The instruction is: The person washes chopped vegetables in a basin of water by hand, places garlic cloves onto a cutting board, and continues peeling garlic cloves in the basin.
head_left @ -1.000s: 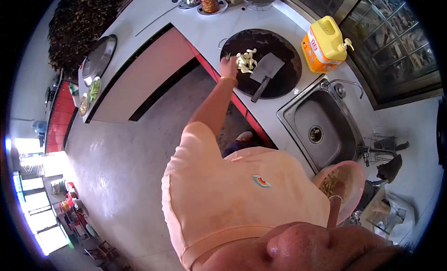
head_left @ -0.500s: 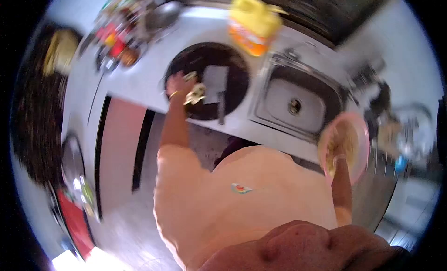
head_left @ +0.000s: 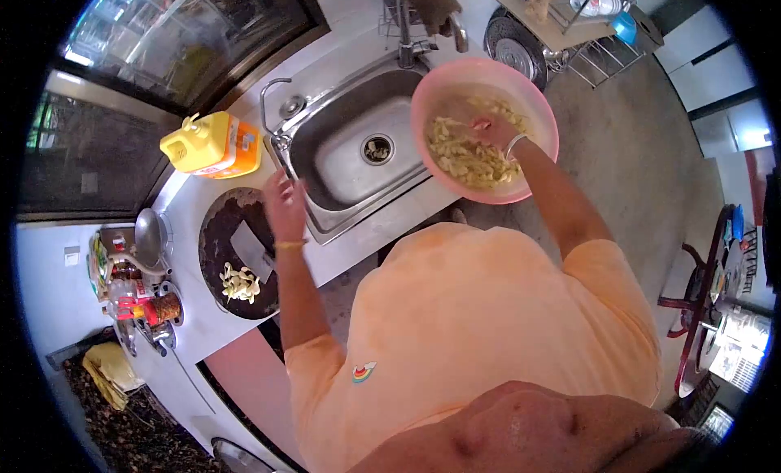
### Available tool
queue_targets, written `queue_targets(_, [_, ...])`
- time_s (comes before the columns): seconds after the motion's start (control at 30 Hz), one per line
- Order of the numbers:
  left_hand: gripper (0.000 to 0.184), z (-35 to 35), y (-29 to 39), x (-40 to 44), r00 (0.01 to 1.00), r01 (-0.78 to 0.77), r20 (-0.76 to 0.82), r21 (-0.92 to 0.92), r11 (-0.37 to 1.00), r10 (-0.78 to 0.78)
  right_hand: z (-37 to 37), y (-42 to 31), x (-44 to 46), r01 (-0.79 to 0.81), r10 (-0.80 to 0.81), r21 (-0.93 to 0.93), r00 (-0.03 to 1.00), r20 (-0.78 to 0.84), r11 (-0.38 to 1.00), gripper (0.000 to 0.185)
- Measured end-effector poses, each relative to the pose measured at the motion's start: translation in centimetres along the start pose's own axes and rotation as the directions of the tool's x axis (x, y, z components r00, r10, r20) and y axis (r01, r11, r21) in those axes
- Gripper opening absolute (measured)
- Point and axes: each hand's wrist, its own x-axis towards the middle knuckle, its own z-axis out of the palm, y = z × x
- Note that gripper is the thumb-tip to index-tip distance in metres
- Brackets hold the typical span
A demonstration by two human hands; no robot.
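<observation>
My right hand (head_left: 495, 133) is in a pink basin (head_left: 547, 139) of cloudy water and pale sliced vegetable pieces (head_left: 472, 157). Its fingers look curled, and what they hold is hidden. My left hand (head_left: 285, 204) hangs between the sink and a round dark chopping board (head_left: 218, 229). Slightly blurred, its fingers are loosely apart with nothing visible in them. On the board lie a cleaver (head_left: 250, 249) and a small heap of pale slices (head_left: 241, 283).
The steel sink (head_left: 346, 160) has scraps in its drain, with a faucet (head_left: 407, 46) behind it. A yellow-orange jug (head_left: 215, 145) stands by the window. Seasoning jars (head_left: 159, 310) and a ladle-like metal pan (head_left: 150, 233) sit at left. A rack (head_left: 598, 58) is beyond the basin.
The view has turned toward the sink and basin. My left hand has left the slices on the board and moved toward the sink; my right hand stays in the basin.
</observation>
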Motion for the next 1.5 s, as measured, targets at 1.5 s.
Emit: queue_targets(1.5, [0.016,34.0,9.0,-3.5,0.661,0.555,0.551,-0.816,-0.162,-0.51,-7.4,1.5,7.5,0.258,-0.546,-0.772,0.827,-0.135,0.581,0.031])
